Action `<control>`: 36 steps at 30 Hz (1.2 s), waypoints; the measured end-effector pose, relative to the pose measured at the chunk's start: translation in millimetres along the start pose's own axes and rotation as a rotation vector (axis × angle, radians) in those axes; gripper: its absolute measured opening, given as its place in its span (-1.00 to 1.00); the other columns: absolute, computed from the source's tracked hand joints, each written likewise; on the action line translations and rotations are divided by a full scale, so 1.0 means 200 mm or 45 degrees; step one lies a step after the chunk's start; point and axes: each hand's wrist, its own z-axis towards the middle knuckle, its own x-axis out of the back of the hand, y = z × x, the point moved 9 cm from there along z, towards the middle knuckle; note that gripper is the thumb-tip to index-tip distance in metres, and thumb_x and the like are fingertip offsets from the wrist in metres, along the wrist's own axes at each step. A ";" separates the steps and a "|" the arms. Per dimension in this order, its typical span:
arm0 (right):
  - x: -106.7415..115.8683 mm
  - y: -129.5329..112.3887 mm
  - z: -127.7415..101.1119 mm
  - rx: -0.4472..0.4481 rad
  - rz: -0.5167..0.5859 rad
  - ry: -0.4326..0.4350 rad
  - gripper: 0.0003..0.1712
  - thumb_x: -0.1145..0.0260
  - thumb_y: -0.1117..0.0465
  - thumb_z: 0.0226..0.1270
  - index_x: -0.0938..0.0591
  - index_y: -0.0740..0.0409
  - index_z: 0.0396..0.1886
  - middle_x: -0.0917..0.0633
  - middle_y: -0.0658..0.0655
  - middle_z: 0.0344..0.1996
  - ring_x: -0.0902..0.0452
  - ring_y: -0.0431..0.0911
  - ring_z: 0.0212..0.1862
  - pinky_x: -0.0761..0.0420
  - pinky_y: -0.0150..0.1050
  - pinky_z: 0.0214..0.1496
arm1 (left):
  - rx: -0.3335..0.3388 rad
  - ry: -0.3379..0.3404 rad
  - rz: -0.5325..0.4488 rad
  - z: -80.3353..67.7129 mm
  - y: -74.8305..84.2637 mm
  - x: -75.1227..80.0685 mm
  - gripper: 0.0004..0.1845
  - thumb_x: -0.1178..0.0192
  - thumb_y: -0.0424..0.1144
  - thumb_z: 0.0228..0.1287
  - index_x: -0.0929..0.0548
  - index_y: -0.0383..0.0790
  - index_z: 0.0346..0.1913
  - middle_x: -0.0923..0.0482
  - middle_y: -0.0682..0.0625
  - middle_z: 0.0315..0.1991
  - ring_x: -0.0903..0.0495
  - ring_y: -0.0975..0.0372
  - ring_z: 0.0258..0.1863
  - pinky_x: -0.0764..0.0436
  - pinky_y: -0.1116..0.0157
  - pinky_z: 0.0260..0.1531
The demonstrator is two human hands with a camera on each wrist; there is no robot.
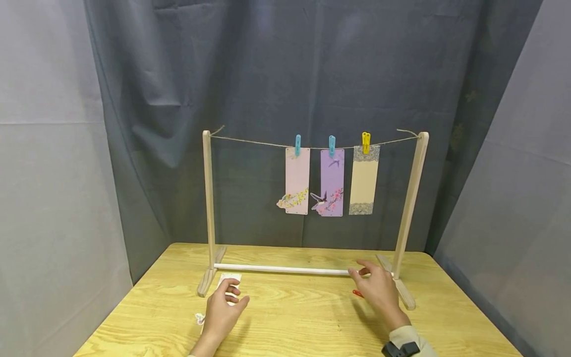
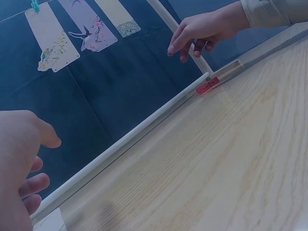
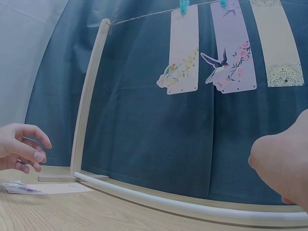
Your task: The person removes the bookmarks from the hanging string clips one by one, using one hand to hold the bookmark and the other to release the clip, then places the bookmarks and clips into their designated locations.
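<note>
My left hand (image 1: 221, 308), its fingers loosely bent and holding nothing, hovers over a white paper bookmark (image 3: 62, 188) on the table. The hand hides most of that bookmark in the head view; its purplish printed end shows in the right wrist view. Over the table's right side is my right hand (image 1: 376, 289), also with nothing in its fingers. Close by it lies a red clothespin (image 2: 208, 85), beside the rack's right foot. A pink bookmark (image 1: 297, 181), a purple bookmark (image 1: 332, 181) and a cream bookmark (image 1: 363, 184) hang from the string.
A wooden rack with a left post (image 1: 208, 198), a right post (image 1: 411, 203) and a white bottom bar (image 1: 281, 269) stands on the wood-grain table (image 1: 285, 317). Two blue clothespins (image 1: 298, 145) and a yellow clothespin (image 1: 366, 142) grip the string. Dark cloth (image 1: 267, 74) hangs behind.
</note>
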 end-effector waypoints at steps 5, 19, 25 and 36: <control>-0.01 -0.01 -0.01 0.000 0.008 -0.001 -0.33 -0.33 -0.26 0.43 -0.65 0.08 0.31 -0.77 0.14 -0.10 -0.67 0.04 -0.23 -0.53 -0.15 -0.48 | -0.032 -0.003 -0.004 0.00 0.01 -0.01 -0.56 -0.54 -0.37 0.11 -0.61 -0.25 0.04 -0.60 -0.15 -0.22 -0.60 0.18 -0.34 -0.64 0.33 -0.43; 0.00 -0.03 -0.01 0.036 -0.016 0.026 -0.37 -0.35 -0.25 0.43 -0.67 0.06 0.29 -0.78 0.10 -0.14 -0.69 0.05 -0.21 -0.56 -0.13 -0.45 | -0.094 -0.011 0.041 0.00 0.04 -0.06 -0.56 -0.53 -0.38 0.12 -0.61 -0.21 0.04 -0.60 -0.04 -0.24 -0.60 0.22 -0.34 -0.64 0.32 -0.40; 0.00 -0.06 -0.01 0.070 -0.005 0.013 -0.35 -0.34 -0.23 0.44 -0.66 0.11 0.29 -0.78 0.13 -0.14 -0.68 0.01 -0.28 -0.55 -0.14 -0.48 | -0.128 -0.031 0.061 0.00 0.06 -0.08 -0.56 -0.53 -0.38 0.12 -0.60 -0.25 0.06 -0.58 0.03 -0.25 -0.60 0.22 -0.34 -0.65 0.34 -0.38; 0.00 -0.06 -0.01 0.072 0.005 0.008 -0.36 -0.34 -0.22 0.45 -0.66 0.11 0.29 -0.78 0.17 -0.13 -0.65 -0.05 -0.35 -0.53 -0.16 -0.49 | -0.139 -0.018 0.072 0.01 0.08 -0.11 -0.55 -0.53 -0.36 0.11 -0.61 -0.19 0.05 -0.62 -0.10 -0.21 -0.61 0.24 -0.34 -0.64 0.33 -0.36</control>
